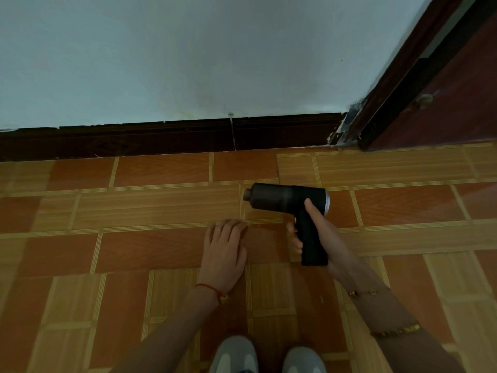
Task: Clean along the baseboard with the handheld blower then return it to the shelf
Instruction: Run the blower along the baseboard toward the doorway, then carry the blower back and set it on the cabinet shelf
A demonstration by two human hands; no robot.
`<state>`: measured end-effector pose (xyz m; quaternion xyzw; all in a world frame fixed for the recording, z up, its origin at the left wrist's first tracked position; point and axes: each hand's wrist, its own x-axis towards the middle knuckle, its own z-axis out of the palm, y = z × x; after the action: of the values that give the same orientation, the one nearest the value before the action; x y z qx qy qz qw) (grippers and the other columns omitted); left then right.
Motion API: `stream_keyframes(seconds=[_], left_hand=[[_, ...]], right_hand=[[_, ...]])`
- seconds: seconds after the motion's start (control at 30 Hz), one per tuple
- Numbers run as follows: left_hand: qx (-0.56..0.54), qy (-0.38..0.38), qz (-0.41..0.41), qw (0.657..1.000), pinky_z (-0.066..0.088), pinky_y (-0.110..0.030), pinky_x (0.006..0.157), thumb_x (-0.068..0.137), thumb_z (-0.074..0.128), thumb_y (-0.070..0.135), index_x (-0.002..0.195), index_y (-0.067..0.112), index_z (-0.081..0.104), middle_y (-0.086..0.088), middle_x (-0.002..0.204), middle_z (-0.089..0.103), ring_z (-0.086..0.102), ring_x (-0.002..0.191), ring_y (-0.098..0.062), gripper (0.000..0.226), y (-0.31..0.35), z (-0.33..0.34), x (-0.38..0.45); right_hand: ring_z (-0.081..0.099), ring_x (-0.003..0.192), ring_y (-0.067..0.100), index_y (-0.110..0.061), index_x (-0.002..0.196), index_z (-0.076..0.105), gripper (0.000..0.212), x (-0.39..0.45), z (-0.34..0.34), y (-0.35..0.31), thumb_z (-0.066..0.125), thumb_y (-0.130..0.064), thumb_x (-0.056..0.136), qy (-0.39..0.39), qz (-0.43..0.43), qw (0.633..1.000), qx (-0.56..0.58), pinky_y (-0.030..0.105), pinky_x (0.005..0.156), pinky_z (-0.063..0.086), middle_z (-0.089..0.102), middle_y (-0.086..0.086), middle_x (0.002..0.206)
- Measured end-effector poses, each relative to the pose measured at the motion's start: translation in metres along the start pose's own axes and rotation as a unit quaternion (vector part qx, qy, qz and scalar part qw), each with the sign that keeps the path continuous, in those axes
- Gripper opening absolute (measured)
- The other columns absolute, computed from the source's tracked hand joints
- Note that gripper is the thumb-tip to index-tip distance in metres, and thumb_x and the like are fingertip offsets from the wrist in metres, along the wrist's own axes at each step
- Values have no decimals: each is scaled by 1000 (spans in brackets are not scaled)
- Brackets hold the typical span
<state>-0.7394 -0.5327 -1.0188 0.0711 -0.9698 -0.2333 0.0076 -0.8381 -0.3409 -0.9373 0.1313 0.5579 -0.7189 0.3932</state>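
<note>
Shoes (266, 355) at bottom edge, toes toward wall; left hand (224, 244) flat over tiled floor (150, 208), fingers straight and together, holding nothing. Right hand (317, 235) grips blower (289, 200) by its handle, fingers curled round it, thumb up the side; blower sits above the floor, nozzle pointing left, near dark baseboard (161, 140), not touching it

A single wide-angle view looks down and forward from the person's head, close over the patterned floor (161, 211). It faces the pale wall (188, 55), whose dark baseboard (134, 141) crosses the frame's middle, with a reddish door frame (419, 76) at upper right. Both forearms reach in from the bottom edge, and two grey shoes (234, 356) sit at the lower margin. Straight lines bow toward the edges.
</note>
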Motion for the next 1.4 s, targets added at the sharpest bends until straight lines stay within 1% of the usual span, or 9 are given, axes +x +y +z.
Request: stream_keyframes(seconds=[0.13, 0.27, 0.5, 0.6, 0.7, 0.87, 1.1, 1.23, 1.4], left_hand=[[-35, -10, -12, 999, 39, -45, 109, 95, 36, 28, 127, 21, 55, 3, 127, 56, 44, 124, -14, 38, -2, -4, 3], [-57, -10, -23, 998, 47, -34, 93, 97, 44, 22, 114, 19, 63, 4, 112, 63, 54, 104, -12, 25, 5, -20, 11], [-81, -65, -50, 993, 48, -27, 76, 98, 49, 21, 113, 19, 64, 3, 104, 64, 59, 89, -13, 21, 48, -111, 15], [-108, -76, -79, 988, 49, -26, 75, 99, 44, 30, 111, 23, 64, 7, 102, 64, 59, 88, -10, 25, 79, -179, 16], [-116, -75, -91, 986, 53, -33, 74, 101, 47, 26, 109, 20, 64, 4, 102, 66, 61, 86, -14, 20, 112, -260, 17], [-116, -40, -111, 986, 53, -35, 75, 100, 36, 36, 109, 17, 66, 2, 102, 67, 62, 88, -15, 36, 179, -421, 12], [-108, 12, -141, 984, 53, -35, 76, 99, 40, 33, 105, 16, 65, 2, 96, 65, 60, 85, -14, 31, 273, -641, -8], [-103, 37, -141, 984, 52, -30, 76, 96, 33, 40, 110, 21, 65, 5, 100, 66, 60, 88, -11, 40, 315, -735, -35], [-86, 76, -140, 983, 34, -11, 72, 100, 50, 25, 111, 21, 65, 6, 101, 64, 55, 86, -7, 19, 347, -804, -70]], right_hand=[[60, 56, 16, -6, 101, 64, 47, 6, -1, 4, 59, -51, 87, 44, -8, 999, -20, 28, 54, 55, 68, 7, 80], [64, 61, 17, -5, 110, 65, 50, 5, 3, -2, 62, -47, 83, 74, -2, 997, -21, 28, 60, 58, 71, 8, 80], [64, 57, 14, -3, 108, 66, 45, -56, 32, -70, 60, -42, 88, 92, 21, 995, -37, 25, 54, 56, 72, 6, 78], [64, 58, 14, -2, 111, 65, 47, -99, 55, -123, 60, -42, 88, 94, 25, 995, -30, 25, 54, 55, 72, 7, 78], [64, 58, 16, -2, 116, 63, 45, -146, 85, -185, 59, -40, 92, 95, 20, 995, -27, 26, 54, 55, 71, 8, 78], [61, 54, 16, -3, 107, 65, 42, -242, 152, -306, 58, -40, 90, 73, 15, 997, -22, 27, 52, 55, 68, 8, 75], [60, 53, 21, 2, 108, 63, 48, -391, 250, -463, 62, -40, 86, 46, 14, 998, -32, 29, 50, 53, 65, 13, 78], [61, 52, 20, 2, 105, 62, 41, -465, 294, -519, 63, -35, 88, 21, 2, 999, -32, 28, 49, 53, 65, 11, 73], [62, 53, 20, -1, 100, 66, 41, -528, 325, -547, 69, -37, 81, -11, -14, 998, -54, 28, 48, 52, 66, 10, 74]])
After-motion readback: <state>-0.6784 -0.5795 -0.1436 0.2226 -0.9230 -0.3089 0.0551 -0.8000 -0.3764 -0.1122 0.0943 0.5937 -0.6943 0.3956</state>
